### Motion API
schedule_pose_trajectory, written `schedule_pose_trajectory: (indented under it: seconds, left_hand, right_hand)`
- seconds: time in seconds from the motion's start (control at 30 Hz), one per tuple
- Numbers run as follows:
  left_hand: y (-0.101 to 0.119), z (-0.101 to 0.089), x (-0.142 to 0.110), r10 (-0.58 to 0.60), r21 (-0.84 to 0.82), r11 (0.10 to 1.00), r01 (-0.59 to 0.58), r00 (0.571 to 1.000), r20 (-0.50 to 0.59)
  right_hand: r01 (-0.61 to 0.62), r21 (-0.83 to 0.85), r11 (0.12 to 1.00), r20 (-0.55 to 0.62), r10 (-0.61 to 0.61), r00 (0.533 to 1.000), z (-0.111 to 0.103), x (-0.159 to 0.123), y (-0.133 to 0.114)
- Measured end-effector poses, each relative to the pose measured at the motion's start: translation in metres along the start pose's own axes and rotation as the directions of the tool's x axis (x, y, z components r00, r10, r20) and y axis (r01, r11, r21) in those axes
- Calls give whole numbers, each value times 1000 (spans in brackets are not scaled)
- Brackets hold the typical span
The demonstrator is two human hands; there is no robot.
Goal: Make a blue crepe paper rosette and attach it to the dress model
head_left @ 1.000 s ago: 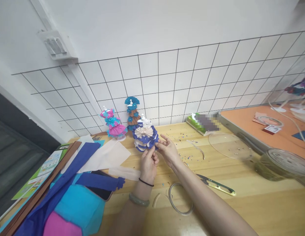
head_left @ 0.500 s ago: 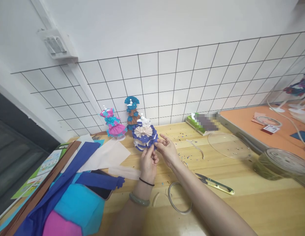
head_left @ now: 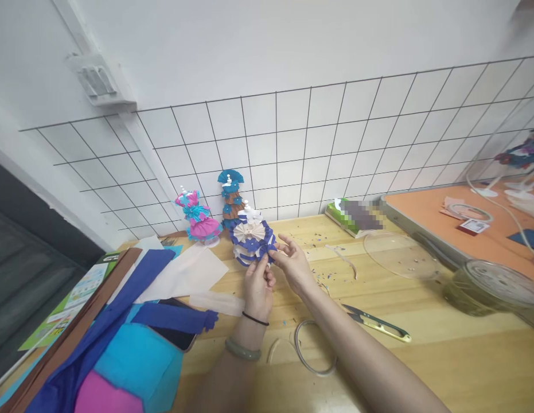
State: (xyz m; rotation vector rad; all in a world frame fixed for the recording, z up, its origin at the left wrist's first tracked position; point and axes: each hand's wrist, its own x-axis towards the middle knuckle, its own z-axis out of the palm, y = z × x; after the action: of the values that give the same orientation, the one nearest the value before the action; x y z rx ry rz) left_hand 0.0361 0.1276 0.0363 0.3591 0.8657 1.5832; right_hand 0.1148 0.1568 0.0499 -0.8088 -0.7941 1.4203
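Left hand point(head_left: 258, 289): my fingers pinch the blue-and-white paper dress point(head_left: 252, 242) at its lower edge.
Right hand point(head_left: 293, 265): fingers pinch its blue trim.
Table point(head_left: 421, 355): scissors point(head_left: 376, 324) near my right forearm.

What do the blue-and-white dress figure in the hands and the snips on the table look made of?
Blue-and-white dress figure: likely crepe or tissue paper, matte; pleated fan folds and soft crinkled edges show, pinched by the left hand and right hand. Snips: metal blades, dark and slightly shiny; the yellowish handle looks metal or coated, unclear.
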Motion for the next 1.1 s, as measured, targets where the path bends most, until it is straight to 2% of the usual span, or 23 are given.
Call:
schedule_pose_trajectory:
  seconds: [0.3,0.6,1.1]
  left_hand:
    - [0,1,-2,-2,-17,1000,2,1000,2]
    - [-1,2,-4,-2,-39,999,2,1000,2]
    - [1,4,-5,3,-52,999,-3,1000,8]
  right_hand:
    - [40,-33,999,-6,-41,999,-4,4,7]
    - [37,-92,995,-27,-40,999,-2,3,2]
    - [28,-55,998,-10,-28,1000,-2,2,2]
